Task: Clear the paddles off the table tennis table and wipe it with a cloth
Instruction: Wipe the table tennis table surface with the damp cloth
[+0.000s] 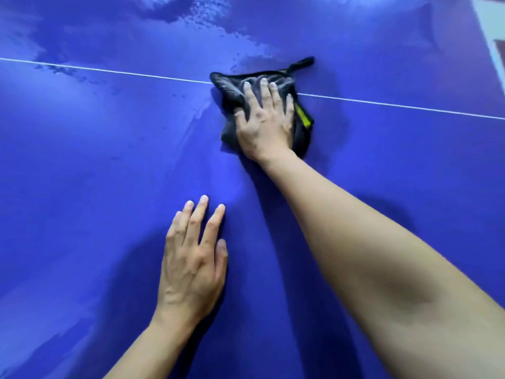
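Right hand [263,127] is flat on the dark cloth [229,88], fingers straight and spread, pressing it onto the blue table [82,173] right across the white line [109,72]. The cloth is bunched, its long axis crossing the line from the near side to the far side, and its little hanging loop [302,64] pokes out beyond the line, pointing far and right (a yellow-green tag [304,117] shows at its right edge, just on the near side). Left hand [191,266] lies palm down on bare table well on the near side of the line, fingers straight and slightly apart, holding nothing. Glossy, wet-looking patches [213,28] spread beyond the line.
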A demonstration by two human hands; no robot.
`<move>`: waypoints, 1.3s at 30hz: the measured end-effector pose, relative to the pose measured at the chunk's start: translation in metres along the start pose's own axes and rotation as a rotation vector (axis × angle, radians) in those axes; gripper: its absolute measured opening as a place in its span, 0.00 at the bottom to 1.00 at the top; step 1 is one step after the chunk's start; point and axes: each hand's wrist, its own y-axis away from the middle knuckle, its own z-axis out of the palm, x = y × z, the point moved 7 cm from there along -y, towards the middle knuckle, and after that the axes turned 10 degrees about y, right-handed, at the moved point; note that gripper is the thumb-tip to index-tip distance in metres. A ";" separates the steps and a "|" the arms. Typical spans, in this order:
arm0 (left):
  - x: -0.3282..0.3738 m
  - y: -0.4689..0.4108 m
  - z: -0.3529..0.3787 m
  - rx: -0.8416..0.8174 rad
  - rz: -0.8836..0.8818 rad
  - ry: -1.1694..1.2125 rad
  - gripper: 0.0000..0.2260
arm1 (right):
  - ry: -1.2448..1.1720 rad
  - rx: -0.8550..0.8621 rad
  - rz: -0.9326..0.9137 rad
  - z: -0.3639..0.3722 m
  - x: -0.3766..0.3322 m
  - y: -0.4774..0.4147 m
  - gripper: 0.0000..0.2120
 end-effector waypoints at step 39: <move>0.155 0.039 0.084 -0.103 0.006 0.169 0.24 | 0.010 -0.001 0.370 -0.032 0.457 0.140 0.34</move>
